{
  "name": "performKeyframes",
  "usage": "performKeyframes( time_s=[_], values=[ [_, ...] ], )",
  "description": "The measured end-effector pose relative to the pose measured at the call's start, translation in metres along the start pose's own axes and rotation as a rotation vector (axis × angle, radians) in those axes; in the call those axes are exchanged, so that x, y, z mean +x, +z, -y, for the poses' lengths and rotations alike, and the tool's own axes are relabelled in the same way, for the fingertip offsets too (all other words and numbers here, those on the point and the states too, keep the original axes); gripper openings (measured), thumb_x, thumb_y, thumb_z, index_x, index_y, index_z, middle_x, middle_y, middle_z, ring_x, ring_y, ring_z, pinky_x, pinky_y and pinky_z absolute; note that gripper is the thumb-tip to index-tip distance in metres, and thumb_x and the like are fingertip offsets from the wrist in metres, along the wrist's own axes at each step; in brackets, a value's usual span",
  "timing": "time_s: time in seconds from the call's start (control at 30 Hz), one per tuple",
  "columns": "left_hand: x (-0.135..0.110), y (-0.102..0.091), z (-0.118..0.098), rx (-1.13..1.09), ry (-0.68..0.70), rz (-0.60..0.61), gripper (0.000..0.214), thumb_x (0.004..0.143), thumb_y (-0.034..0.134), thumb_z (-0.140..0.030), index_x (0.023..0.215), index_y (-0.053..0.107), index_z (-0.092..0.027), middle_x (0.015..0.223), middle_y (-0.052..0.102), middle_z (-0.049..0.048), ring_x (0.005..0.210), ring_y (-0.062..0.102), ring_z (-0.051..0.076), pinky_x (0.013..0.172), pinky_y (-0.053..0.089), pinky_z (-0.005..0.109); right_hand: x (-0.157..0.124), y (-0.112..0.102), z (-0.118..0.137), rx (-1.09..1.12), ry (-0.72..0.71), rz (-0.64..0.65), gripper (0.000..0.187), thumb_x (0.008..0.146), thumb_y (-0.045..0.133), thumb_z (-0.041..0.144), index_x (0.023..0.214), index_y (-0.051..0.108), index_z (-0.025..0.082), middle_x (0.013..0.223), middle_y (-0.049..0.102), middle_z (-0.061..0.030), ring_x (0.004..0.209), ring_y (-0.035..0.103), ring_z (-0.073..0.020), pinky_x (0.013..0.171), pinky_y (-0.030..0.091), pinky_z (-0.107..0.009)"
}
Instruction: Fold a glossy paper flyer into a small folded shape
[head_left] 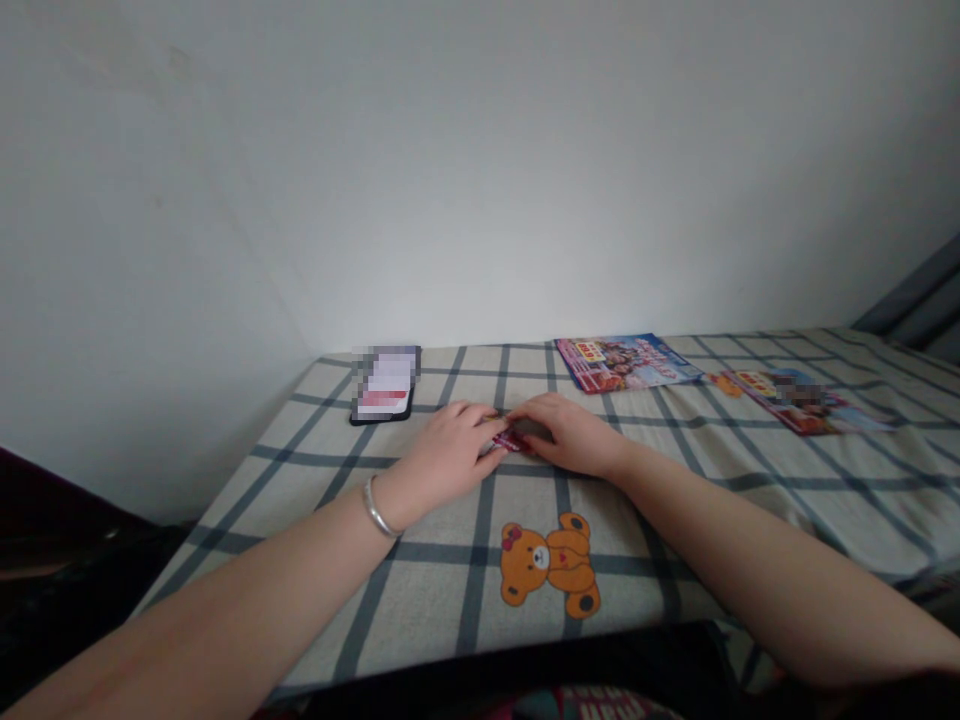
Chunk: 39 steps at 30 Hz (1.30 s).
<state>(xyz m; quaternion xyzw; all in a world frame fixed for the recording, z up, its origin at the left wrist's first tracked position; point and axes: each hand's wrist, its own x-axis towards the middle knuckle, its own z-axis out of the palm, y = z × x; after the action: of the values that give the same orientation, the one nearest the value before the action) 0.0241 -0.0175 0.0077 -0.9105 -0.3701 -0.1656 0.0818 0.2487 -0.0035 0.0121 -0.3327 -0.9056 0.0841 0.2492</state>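
My left hand (448,455) and my right hand (570,432) meet at the middle of a checked cloth (675,470) with grey-blue lines. Both rest on the cloth, fingers curled together over a small red and white object (511,440) that shows only as a sliver between the fingertips. What the object is I cannot make out. A silver bangle (377,512) circles my left wrist.
A black phone (384,385) lies just beyond my left hand. Two colourful leaflets lie farther back: one (626,361) behind my right hand, another (806,398) to the right. An orange bear print (551,563) marks the cloth near its front edge. A white wall stands close behind.
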Motion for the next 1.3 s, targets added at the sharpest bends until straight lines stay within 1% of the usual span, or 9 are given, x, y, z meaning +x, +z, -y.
performKeyframes(
  time_s=[0.17,0.27,0.43,0.53,0.67,0.83,0.97,1.13,1.3],
  values=[
    [0.000,-0.001,-0.001,0.086,-0.081,-0.006,0.032,0.096,0.052,-0.038,0.122,0.062,-0.022,0.114,0.062,0.0074,0.105,0.055,0.026,0.092,0.046,0.041,0.000,-0.006,0.003,0.006,-0.015,0.019,0.020,0.083,0.061,0.019,0.103,0.067,0.019,0.096,0.070,-0.0061,0.096,0.061,-0.0198,0.090,0.047,-0.035],
    [0.000,-0.001,-0.001,0.102,-0.077,-0.019,0.032,0.096,0.052,-0.038,0.121,0.062,-0.021,0.108,0.063,0.0073,0.101,0.056,0.026,0.089,0.047,0.041,0.000,-0.006,0.003,-0.006,-0.023,0.025,0.021,0.080,0.064,0.017,0.100,0.068,0.019,0.095,0.070,-0.0048,0.095,0.061,-0.0194,0.090,0.046,-0.034],
    [0.001,0.000,0.003,0.041,-0.045,-0.049,0.031,0.094,0.054,-0.036,0.118,0.062,-0.018,0.104,0.061,0.0078,0.101,0.056,0.024,0.090,0.048,0.038,0.002,-0.002,0.000,-0.047,0.026,0.000,0.015,0.083,0.061,0.013,0.094,0.070,0.019,0.091,0.070,-0.0048,0.092,0.061,-0.0190,0.087,0.046,-0.032],
    [0.001,0.002,0.006,0.026,-0.046,-0.036,0.034,0.093,0.055,-0.039,0.119,0.061,-0.017,0.104,0.059,0.0081,0.099,0.057,0.024,0.089,0.048,0.038,0.003,0.001,0.000,-0.083,0.058,-0.009,0.013,0.082,0.063,0.013,0.090,0.070,0.019,0.090,0.070,-0.0049,0.090,0.061,-0.0194,0.083,0.046,-0.032],
    [0.001,0.003,0.009,-0.011,-0.038,-0.023,0.037,0.092,0.056,-0.040,0.122,0.059,-0.018,0.107,0.059,0.0081,0.101,0.057,0.024,0.090,0.048,0.039,0.003,0.002,0.003,-0.127,0.087,-0.032,0.011,0.083,0.062,0.014,0.088,0.070,0.019,0.088,0.069,-0.0049,0.089,0.060,-0.0197,0.082,0.046,-0.032],
    [0.000,0.001,0.009,-0.102,0.007,-0.007,0.037,0.088,0.059,-0.035,0.122,0.058,-0.020,0.113,0.059,0.0083,0.107,0.056,0.025,0.094,0.047,0.039,0.003,-0.002,0.005,-0.223,0.128,-0.039,0.010,0.085,0.061,0.015,0.087,0.070,0.019,0.088,0.070,-0.0058,0.088,0.059,-0.0214,0.082,0.044,-0.033],
    [-0.001,-0.002,0.007,-0.168,0.048,0.006,0.039,0.088,0.059,-0.032,0.126,0.057,-0.023,0.119,0.059,0.0073,0.111,0.055,0.024,0.099,0.045,0.039,0.002,-0.005,0.003,-0.294,0.161,-0.027,0.011,0.085,0.060,0.015,0.086,0.070,0.019,0.087,0.070,-0.0066,0.088,0.058,-0.0225,0.080,0.043,-0.034],
    [-0.002,-0.002,0.007,-0.185,0.069,0.022,0.038,0.089,0.059,-0.035,0.125,0.058,-0.023,0.122,0.058,0.0073,0.114,0.053,0.024,0.100,0.044,0.039,0.002,-0.005,-0.001,-0.275,0.173,-0.010,0.010,0.085,0.061,0.017,0.087,0.070,0.019,0.087,0.069,-0.0063,0.088,0.057,-0.0221,0.081,0.043,-0.034],
    [-0.001,0.002,0.007,-0.136,0.047,0.006,0.035,0.091,0.057,-0.033,0.124,0.057,-0.020,0.119,0.058,0.0081,0.113,0.052,0.024,0.101,0.043,0.040,0.003,-0.002,-0.006,-0.225,0.172,-0.025,0.008,0.084,0.062,0.017,0.086,0.070,0.019,0.086,0.068,-0.0051,0.087,0.058,-0.0209,0.081,0.043,-0.033]
  ],
)
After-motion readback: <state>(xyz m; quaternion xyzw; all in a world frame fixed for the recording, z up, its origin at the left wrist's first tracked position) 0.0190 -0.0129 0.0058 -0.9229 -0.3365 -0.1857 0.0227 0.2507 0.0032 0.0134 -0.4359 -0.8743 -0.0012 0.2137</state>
